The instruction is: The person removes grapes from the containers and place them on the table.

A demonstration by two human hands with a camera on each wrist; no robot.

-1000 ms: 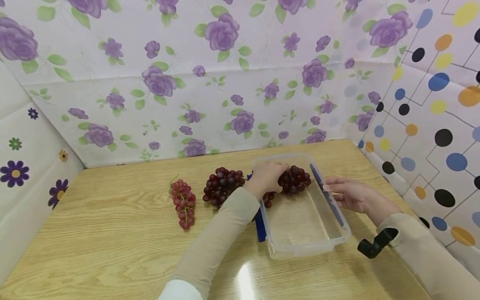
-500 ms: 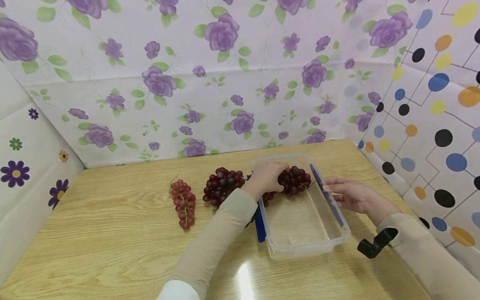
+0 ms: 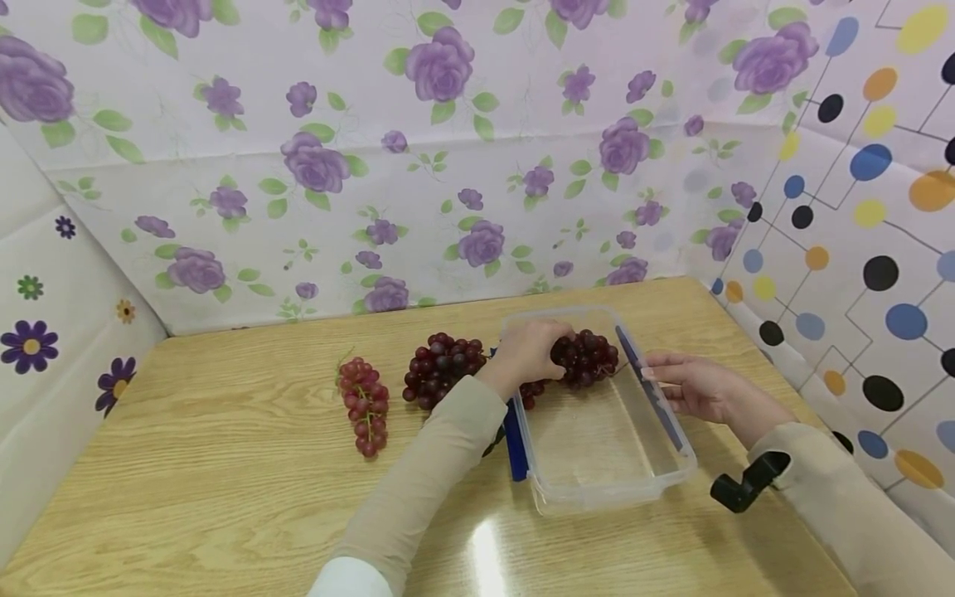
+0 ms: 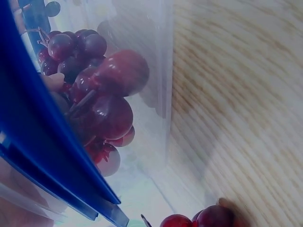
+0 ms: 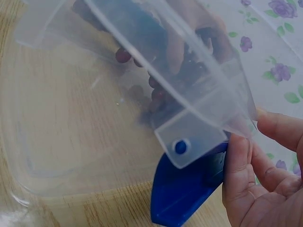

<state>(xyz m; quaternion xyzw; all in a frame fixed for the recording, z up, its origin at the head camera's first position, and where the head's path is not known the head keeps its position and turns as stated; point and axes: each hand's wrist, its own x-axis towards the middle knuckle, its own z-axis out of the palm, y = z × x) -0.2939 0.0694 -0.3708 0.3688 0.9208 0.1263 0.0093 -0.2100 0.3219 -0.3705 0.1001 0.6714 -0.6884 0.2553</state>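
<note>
My left hand (image 3: 531, 352) reaches over the near-left rim of a clear plastic food container (image 3: 597, 489) and holds a bunch of dark red grapes (image 3: 587, 358) inside it. The left wrist view shows that bunch (image 4: 106, 116) through the clear wall, behind a blue latch (image 4: 57, 123); a fingertip touches the grapes. On the container's right side, my right hand (image 3: 697, 390) pinches the edge. In the right wrist view its fingers (image 5: 236, 165) lie against the wall beside another blue latch (image 5: 189, 184). Most of the left hand's fingertips are hidden by grapes.
A second bunch of dark grapes (image 3: 442, 369) lies on the wooden table (image 3: 224, 464) just left of the container, partly behind the left sleeve. Farther left is a smaller, lighter red bunch (image 3: 363, 406). A flower-print sheet (image 3: 448, 207) rises behind the table.
The left forearm and wrist shift slightly leftward, while the hand stays on the grapes in the container. The small lower part of that bunch moves a little. The right hand looks unchanged.
</note>
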